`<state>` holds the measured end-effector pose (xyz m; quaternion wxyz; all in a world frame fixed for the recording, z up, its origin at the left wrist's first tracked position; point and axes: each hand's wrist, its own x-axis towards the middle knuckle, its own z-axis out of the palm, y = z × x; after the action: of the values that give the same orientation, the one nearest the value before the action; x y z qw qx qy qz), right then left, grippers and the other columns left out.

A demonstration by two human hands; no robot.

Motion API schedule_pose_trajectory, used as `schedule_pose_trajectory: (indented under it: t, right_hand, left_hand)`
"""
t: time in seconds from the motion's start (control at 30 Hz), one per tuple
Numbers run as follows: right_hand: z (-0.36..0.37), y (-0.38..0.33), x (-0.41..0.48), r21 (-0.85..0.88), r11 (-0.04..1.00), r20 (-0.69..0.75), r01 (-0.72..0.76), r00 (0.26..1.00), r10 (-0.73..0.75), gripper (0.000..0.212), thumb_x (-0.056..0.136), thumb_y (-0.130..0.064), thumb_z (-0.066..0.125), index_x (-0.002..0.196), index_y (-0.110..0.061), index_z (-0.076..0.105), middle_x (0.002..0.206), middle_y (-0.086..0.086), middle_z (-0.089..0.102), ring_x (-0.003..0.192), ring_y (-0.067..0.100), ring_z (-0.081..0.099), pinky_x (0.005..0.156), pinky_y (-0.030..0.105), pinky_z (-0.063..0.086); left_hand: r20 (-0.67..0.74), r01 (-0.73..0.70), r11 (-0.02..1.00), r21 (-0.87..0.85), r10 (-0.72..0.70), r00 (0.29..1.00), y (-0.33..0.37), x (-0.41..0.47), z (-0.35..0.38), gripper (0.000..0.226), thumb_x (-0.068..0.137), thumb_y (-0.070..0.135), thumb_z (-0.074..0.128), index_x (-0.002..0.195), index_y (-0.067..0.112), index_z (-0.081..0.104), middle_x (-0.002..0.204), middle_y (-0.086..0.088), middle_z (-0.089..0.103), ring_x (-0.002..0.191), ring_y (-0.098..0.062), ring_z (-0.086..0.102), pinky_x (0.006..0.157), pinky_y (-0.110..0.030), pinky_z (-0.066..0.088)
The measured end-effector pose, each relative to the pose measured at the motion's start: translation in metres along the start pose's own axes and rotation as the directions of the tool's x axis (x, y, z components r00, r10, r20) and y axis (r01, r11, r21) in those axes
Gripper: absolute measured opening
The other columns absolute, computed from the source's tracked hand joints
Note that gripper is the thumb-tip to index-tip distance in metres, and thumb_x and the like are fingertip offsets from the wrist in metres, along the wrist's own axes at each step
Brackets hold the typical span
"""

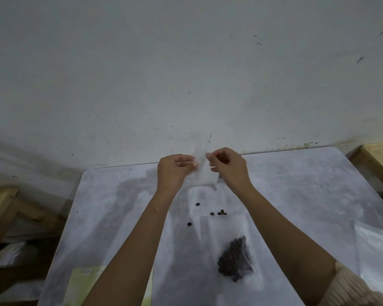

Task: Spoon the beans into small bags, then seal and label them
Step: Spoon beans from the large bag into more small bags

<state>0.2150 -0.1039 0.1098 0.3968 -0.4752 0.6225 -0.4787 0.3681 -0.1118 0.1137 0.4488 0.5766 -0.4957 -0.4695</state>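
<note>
A small clear plastic bag (202,171) is held up above the far part of the table, and it looks empty. My left hand (175,171) pinches its left top edge and my right hand (228,166) pinches its right top edge. Nearer to me lies another clear bag (228,228) flat on the table, with a heap of dark beans (234,259) in its lower part. Several loose dark beans (217,213) lie scattered on the table between the two bags.
The grey-white table (307,195) stands against a white wall. A yellow-green sheet (82,283) lies at the near left under my forearm. More clear plastic (376,246) lies at the right edge. Wooden frames (0,208) flank the table on both sides.
</note>
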Motion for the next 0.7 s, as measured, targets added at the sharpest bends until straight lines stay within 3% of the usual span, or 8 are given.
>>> schedule_pose_trajectory:
  t: [0.13, 0.3, 0.4, 0.53, 0.6, 0.7]
  right_hand:
    - [0.004, -0.010, 0.003, 0.028, 0.999, 0.017, -0.031, 0.999, 0.031, 0.035, 0.074, -0.036, 0.077, 0.087, -0.006, 0.064, 0.080, 0.008, 0.068, 0.069, 0.017, 0.069, 0.073, 0.039, 0.059]
    - [-0.003, -0.013, 0.003, -0.001, 1.000, 0.050, -0.003, 0.999, 0.003, 0.020, 0.083, -0.024, 0.069, 0.077, -0.006, 0.070, 0.071, 0.013, 0.069, 0.069, 0.025, 0.069, 0.076, 0.046, 0.058]
    - [-0.006, -0.015, 0.002, 0.031, 0.999, 0.076, -0.025, 0.997, 0.023, 0.021, 0.086, -0.016, 0.063, 0.076, 0.001, 0.070, 0.077, 0.024, 0.068, 0.080, 0.040, 0.066, 0.079, 0.049, 0.057]
    - [-0.008, -0.015, 0.003, 0.047, 0.998, 0.065, -0.046, 0.997, 0.043, 0.018, 0.081, 0.001, 0.054, 0.070, 0.006, 0.067, 0.078, 0.027, 0.067, 0.081, 0.044, 0.065, 0.079, 0.050, 0.057]
    - [-0.008, -0.013, 0.002, -0.032, 0.999, 0.075, 0.005, 0.997, -0.003, 0.019, 0.080, 0.000, 0.052, 0.070, 0.010, 0.064, 0.075, 0.031, 0.064, 0.072, 0.042, 0.065, 0.075, 0.051, 0.056]
    - [-0.008, -0.011, 0.000, -0.145, 0.988, 0.092, 0.055, 0.995, -0.041, 0.019, 0.079, 0.000, 0.053, 0.069, 0.008, 0.067, 0.070, 0.025, 0.066, 0.064, 0.026, 0.064, 0.068, 0.041, 0.055]
  left_hand:
    - [0.011, -0.021, 1.000, 0.012, 0.021, 1.000, 0.011, -0.007, 0.009, 0.016, 0.070, 0.002, 0.078, 0.078, 0.014, 0.071, 0.074, -0.008, 0.073, 0.076, -0.019, 0.071, 0.078, -0.031, 0.057]
    - [0.036, -0.021, 0.999, 0.039, 0.020, 0.999, 0.017, -0.008, 0.015, 0.018, 0.064, 0.008, 0.084, 0.074, 0.015, 0.071, 0.070, -0.007, 0.072, 0.069, -0.012, 0.070, 0.073, -0.027, 0.056]
    - [0.060, 0.000, 1.000, -0.006, 0.000, 0.998, 0.015, -0.007, 0.014, 0.017, 0.065, 0.009, 0.084, 0.075, 0.012, 0.072, 0.069, -0.009, 0.071, 0.068, -0.015, 0.068, 0.072, -0.027, 0.056]
    - [0.118, 0.051, 0.992, -0.115, -0.038, 0.992, 0.012, -0.007, 0.013, 0.013, 0.071, 0.009, 0.080, 0.081, 0.009, 0.071, 0.069, -0.007, 0.069, 0.069, -0.016, 0.066, 0.074, -0.027, 0.057]
    - [0.143, 0.057, 0.994, -0.096, -0.043, 0.989, 0.010, -0.007, 0.014, 0.011, 0.076, 0.009, 0.076, 0.085, 0.008, 0.071, 0.071, -0.006, 0.068, 0.070, -0.015, 0.066, 0.074, -0.026, 0.056]
    - [0.158, -0.052, 0.994, 0.099, 0.035, 0.987, 0.007, -0.005, 0.018, 0.004, 0.082, 0.007, 0.069, 0.085, 0.009, 0.071, 0.076, -0.004, 0.068, 0.071, -0.010, 0.063, 0.073, -0.018, 0.051]
